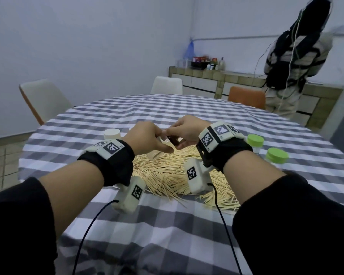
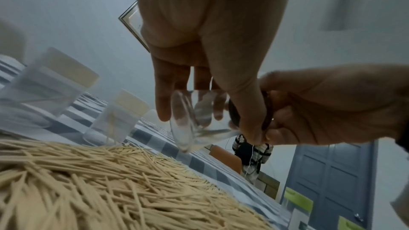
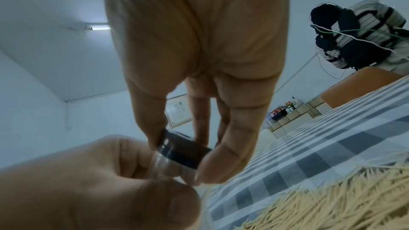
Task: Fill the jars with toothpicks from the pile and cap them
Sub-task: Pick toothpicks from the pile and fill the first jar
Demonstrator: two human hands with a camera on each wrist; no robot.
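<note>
Both forearms in black sleeves fill the near part of the head view, w/ marker blocks strapped at the wrists. Beyond them the left hand [image 1: 147, 139] and right hand [image 1: 187, 130] meet above the far edge of the toothpick pile [image 1: 173, 175], which lies spread on the checked surface [image 1: 167, 225].

Left hand curls its fingers [image 2: 163, 97] and thumb round a small clear jar [image 2: 194, 120]; the jar looks empty. Right hand pinches the dark cap [image 3: 188, 153] between thumb and fingers [image 3: 150, 125], the cap sitting on the jar mouth. My judgement: the cap is being unscrewed for filling, but screwing on I cannot exclude.

Handling, as I judge: jar is light, stiff, smooth-walled, so probably slippery; whether glass or plastic I cannot tell. Best hold is round the body, w/ the other hand on the cap rim. Toothpicks are thin, light and pointed, better to take as a bunch than singly.

Direction: jar is tilted, nearly on its side; long axis runs left-right across the pile, base to the left, cap end toward the right hand.

Other jars: two w/ white caps [image 2: 73, 71] stand just beyond the pile on the left; two w/ green caps [image 1: 255, 140] stand right of the pile, approx. near its far corner.
</note>
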